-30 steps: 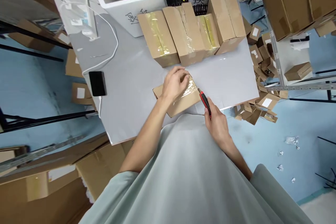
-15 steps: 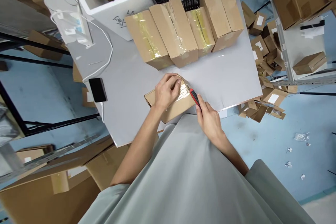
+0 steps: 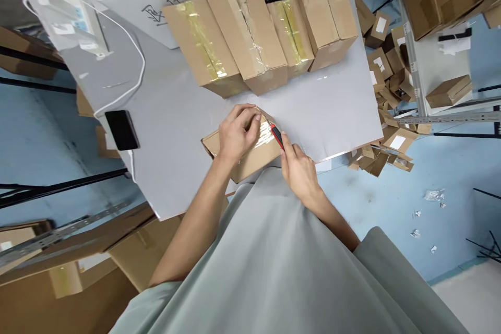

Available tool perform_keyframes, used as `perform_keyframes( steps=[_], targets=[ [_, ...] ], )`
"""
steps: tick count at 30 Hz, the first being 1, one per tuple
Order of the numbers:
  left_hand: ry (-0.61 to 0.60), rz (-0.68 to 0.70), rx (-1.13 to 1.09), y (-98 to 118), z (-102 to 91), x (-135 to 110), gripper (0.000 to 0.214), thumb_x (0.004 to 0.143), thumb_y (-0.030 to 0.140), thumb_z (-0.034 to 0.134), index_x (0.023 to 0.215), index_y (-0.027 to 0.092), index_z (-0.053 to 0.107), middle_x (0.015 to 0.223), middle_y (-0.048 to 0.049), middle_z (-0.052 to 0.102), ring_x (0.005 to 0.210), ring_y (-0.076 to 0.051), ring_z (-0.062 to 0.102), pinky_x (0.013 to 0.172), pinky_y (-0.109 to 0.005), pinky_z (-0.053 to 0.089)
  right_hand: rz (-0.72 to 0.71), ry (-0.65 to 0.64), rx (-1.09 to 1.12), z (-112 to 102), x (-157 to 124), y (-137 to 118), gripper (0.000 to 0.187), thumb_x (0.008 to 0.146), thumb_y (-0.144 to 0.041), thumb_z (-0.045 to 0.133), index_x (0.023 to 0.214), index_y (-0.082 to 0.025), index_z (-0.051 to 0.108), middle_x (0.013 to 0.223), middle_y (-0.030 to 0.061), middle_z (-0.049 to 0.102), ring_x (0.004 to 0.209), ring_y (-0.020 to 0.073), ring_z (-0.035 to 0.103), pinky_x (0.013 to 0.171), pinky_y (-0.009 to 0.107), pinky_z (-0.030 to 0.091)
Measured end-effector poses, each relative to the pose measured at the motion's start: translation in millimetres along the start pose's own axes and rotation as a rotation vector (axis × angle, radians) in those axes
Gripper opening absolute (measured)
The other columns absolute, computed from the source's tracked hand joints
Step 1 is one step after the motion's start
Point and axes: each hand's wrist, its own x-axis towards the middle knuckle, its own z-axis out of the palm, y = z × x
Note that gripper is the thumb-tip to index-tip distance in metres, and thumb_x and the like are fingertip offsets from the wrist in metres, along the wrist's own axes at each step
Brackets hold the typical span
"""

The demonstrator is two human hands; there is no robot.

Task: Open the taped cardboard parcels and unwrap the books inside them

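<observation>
A small cardboard box (image 3: 256, 160) with shiny clear tape across its top lies at the near edge of the table, partly over my lap. My left hand (image 3: 237, 134) is on top of it, fingers curled in and closed at the far edge; what the fingertips pinch is hidden. In my right hand (image 3: 301, 171) is a red and black utility knife (image 3: 277, 136), its tip at the box's far right edge beside the tape. The fingers of that hand wrap the handle.
Several taped cartons (image 3: 250, 36) stand in a row at the back of the grey table (image 3: 168, 130). A white foam box (image 3: 144, 5), a phone (image 3: 122, 130) and a power strip (image 3: 80, 23) are to the left. Loose boxes (image 3: 387, 78) pile up on the floor at right.
The whole view has shifted, so the table and its things appear farther left and slightly higher. Both hands keep nearly the same grip, with the knife still at the box's edge.
</observation>
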Motion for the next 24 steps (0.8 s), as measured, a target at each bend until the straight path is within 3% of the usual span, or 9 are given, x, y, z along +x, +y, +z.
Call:
perform_keyframes(
  steps=[10, 18, 24],
  targets=[
    [0.003, 0.004, -0.009, -0.7, 1.8, -2.2, 0.026, 0.111, 0.041, 0.053, 0.110, 0.027, 0.075, 0.131, -0.0080, 0.076, 0.120, -0.027, 0.072, 0.106, -0.041, 0.056, 0.029, -0.075, -0.063, -14.9, 2.5, -9.8, 0.063, 0.119, -0.024, 0.030, 0.181, -0.026, 0.023, 0.130, 0.0151, 0.071, 0.102, 0.0246, 0.076, 0.090, 0.034, 0.061],
    [0.007, -0.012, -0.017, 2.2, 1.6, -2.8, 0.030, 0.111, 0.047, 0.050, 0.109, 0.029, 0.075, 0.129, -0.0084, 0.076, 0.121, -0.028, 0.071, 0.104, -0.043, 0.057, 0.016, -0.066, -0.072, -14.3, 2.6, -14.5, 0.065, 0.117, -0.022, 0.028, 0.182, -0.025, 0.018, 0.129, 0.0153, 0.070, 0.104, 0.0253, 0.076, 0.092, 0.036, 0.063],
    [-0.002, -0.018, -0.023, 1.4, 1.7, -3.0, 0.026, 0.111, 0.042, 0.052, 0.108, 0.029, 0.075, 0.128, -0.0079, 0.075, 0.121, -0.027, 0.071, 0.106, -0.042, 0.056, 0.016, -0.076, -0.058, -16.9, 0.1, -14.5, 0.064, 0.118, -0.023, 0.026, 0.181, -0.025, 0.020, 0.131, 0.0151, 0.071, 0.106, 0.0244, 0.075, 0.093, 0.034, 0.062]
  ],
)
